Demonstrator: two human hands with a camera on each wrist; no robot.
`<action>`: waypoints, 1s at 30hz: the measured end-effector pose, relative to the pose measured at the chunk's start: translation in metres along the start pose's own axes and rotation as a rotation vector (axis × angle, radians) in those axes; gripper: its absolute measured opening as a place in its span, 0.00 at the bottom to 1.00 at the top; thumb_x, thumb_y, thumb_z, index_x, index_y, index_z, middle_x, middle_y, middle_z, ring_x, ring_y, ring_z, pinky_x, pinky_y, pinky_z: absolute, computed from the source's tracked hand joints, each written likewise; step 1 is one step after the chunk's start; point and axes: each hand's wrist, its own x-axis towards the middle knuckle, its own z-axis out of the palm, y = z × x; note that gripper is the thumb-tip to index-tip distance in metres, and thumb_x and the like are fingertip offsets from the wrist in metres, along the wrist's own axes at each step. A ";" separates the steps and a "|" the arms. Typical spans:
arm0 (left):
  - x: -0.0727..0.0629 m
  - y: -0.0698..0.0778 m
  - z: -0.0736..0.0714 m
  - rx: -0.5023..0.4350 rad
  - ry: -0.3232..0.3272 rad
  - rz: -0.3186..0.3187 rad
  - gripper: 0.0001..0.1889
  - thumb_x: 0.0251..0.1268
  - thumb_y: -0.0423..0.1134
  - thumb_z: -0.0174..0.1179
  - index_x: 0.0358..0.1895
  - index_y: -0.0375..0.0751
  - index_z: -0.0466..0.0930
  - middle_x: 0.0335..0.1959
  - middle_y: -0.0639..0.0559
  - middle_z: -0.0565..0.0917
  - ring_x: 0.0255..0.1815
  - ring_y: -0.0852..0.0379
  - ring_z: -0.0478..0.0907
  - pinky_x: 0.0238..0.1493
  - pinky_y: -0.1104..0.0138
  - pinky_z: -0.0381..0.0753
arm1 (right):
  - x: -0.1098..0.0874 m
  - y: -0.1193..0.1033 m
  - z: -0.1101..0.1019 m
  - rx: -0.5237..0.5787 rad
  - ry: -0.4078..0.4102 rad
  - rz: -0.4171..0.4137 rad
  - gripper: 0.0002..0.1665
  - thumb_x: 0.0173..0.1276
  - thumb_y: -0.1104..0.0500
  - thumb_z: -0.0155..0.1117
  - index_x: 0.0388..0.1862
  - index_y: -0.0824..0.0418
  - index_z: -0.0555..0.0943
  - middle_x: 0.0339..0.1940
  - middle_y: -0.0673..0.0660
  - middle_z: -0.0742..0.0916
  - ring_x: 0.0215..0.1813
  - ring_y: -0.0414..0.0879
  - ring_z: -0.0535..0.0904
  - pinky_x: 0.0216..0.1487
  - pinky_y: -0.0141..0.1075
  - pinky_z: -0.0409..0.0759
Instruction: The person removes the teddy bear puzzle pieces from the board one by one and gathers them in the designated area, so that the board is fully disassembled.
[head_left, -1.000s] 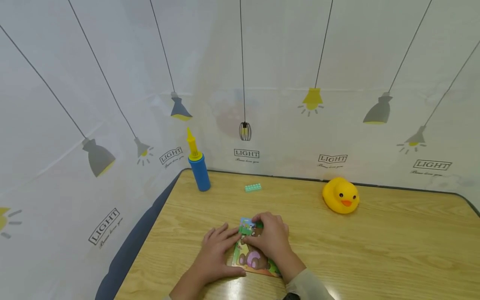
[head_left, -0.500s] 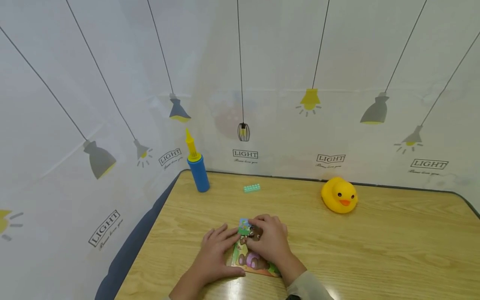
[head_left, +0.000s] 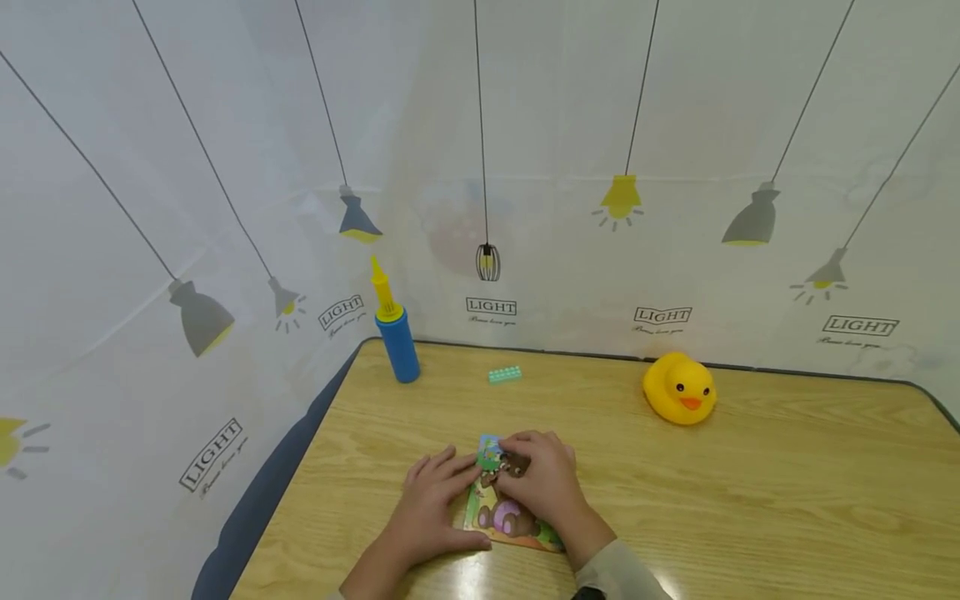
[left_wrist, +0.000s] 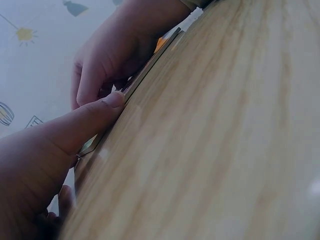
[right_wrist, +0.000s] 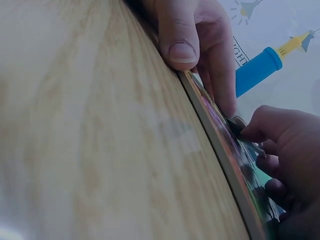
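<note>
A flat jigsaw puzzle with a brown bear picture lies on the wooden table in front of me. My left hand rests along its left side, fingers spread and mostly straight, thumb at the near edge. Over the puzzle's upper right part, my right hand pinches a thin puzzle piece between thumb and fingers. That piece looks slightly tilted above the board in the right wrist view. My right fingers hide part of the bear's picture.
A blue and yellow hand pump stands upright at the table's back left. Near the back lies a mint-green studded brick. A yellow rubber duck sits at the back right, close to the printed wall covering.
My right hand shifts slightly downward on the puzzle, and a little more of the bear's head shows. My left hand stays in place.
</note>
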 end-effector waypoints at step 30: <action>0.002 0.003 0.000 -0.012 -0.019 -0.039 0.55 0.43 0.76 0.77 0.75 0.47 0.79 0.79 0.53 0.73 0.83 0.37 0.60 0.78 0.32 0.50 | -0.036 0.047 -0.050 -0.078 0.115 -0.120 0.21 0.59 0.55 0.87 0.51 0.54 0.93 0.58 0.51 0.91 0.52 0.46 0.80 0.54 0.50 0.71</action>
